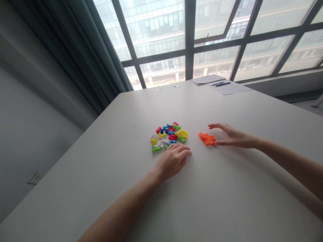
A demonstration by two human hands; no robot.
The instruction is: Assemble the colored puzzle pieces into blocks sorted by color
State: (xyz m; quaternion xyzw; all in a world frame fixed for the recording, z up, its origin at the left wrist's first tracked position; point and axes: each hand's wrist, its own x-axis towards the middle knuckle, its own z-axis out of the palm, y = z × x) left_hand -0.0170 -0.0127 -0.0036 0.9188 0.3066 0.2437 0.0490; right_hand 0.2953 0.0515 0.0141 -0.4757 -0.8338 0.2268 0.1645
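A loose pile of small plastic building blocks (173, 137) in red, blue, yellow, green and white lies on the white table (156, 107). My left hand (174, 159) rests on the tabletop at the near edge of this pile, fingers curled in together and nothing visible in them. To the right, apart from the pile, sits a small cluster of orange blocks (207, 138). My right hand (233, 136) is beside that cluster, thumb and fingers spread apart. Its thumb tip is close to the right side of the orange blocks; whether it touches them I cannot tell.
Sheets of paper (234, 88) with a blue pen (223, 84) on them lie at the table's far right edge. Behind the table are large windows (161, 37) and a dark curtain (83, 43). A wall socket (34, 178) is at the left.
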